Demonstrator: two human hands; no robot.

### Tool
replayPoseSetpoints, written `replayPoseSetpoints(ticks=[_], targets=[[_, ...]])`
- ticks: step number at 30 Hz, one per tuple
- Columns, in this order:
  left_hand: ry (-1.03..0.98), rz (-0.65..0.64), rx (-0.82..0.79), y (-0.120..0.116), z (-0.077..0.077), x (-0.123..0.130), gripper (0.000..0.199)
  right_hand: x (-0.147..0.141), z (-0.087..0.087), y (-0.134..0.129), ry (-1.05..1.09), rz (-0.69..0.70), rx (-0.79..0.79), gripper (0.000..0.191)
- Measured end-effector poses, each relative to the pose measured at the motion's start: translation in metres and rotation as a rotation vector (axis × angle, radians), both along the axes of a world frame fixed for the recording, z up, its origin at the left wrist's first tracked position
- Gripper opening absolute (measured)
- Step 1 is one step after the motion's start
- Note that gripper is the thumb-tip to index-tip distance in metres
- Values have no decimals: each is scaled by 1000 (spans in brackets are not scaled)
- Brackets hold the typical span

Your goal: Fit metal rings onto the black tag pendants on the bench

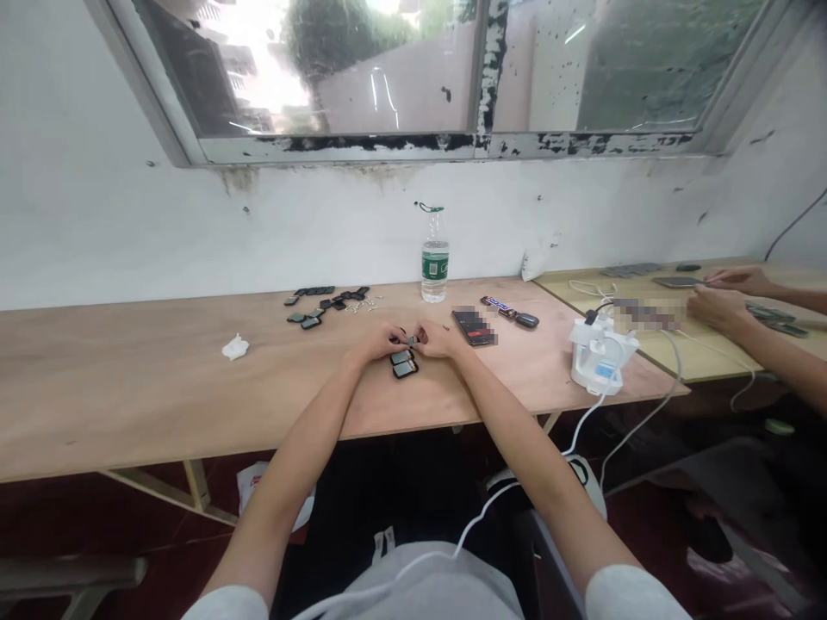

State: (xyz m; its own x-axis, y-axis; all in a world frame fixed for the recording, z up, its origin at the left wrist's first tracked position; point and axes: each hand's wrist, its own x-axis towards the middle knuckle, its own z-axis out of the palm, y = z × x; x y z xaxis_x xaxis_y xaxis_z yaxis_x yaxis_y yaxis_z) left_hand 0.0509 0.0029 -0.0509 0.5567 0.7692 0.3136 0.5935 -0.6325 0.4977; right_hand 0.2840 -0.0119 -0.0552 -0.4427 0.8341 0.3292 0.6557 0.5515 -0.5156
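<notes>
My left hand [383,341] and my right hand [435,338] meet above the wooden table [194,392], fingers closed in a pinch on a small black-and-grey piece [412,341]. The fingers cover much of it, so its exact kind is not clear. Just below them lie two small black cases with grey faces, side by side; the nearer case [405,369] is fully in sight. Past my hands, to the left, several similar black-and-grey pieces [311,323] are grouped together, with tiny pale parts [363,306] scattered beside them.
A water bottle [434,267] stands by the wall. Right of my hands lie a phone [474,327], a wrapped snack bar [496,306] and a black key-fob-like object [526,319]. A white power strip [598,357] trails cables. Crumpled tissue [236,347] lies left. Another person's hands [720,306] work at right.
</notes>
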Motion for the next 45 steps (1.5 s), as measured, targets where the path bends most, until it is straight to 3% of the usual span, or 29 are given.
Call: replayPoseSetpoints(ticks=[4, 9, 14, 19, 25, 30, 35, 39, 45], targets=[[7, -3, 23, 0, 0, -1, 9, 0, 1, -2, 41, 38, 16, 18], [46, 2, 28, -5, 4, 0, 11, -4, 4, -1, 153, 88, -5, 5], [78, 34, 75, -11, 11, 3, 9, 20, 8, 12, 291, -205, 92, 15], [66, 67, 67, -14, 14, 6, 10, 55, 8, 24, 166, -473, 47, 21], [81, 152, 144, -14, 13, 6, 14, 53, 4, 27, 12, -572, 48, 16], [32, 189, 156, -18, 15, 7, 18, 52, 8, 23, 119, -621, 83, 22], [11, 105, -41, -25, 29, -3, 33, 53, 14, 18, 268, -609, 134, 25], [64, -12, -175, -29, 41, -14, 40, 46, 15, 15, 308, -513, 160, 22], [83, -59, -260, -27, 34, -8, 35, 28, 14, 8, 314, -315, 154, 20]])
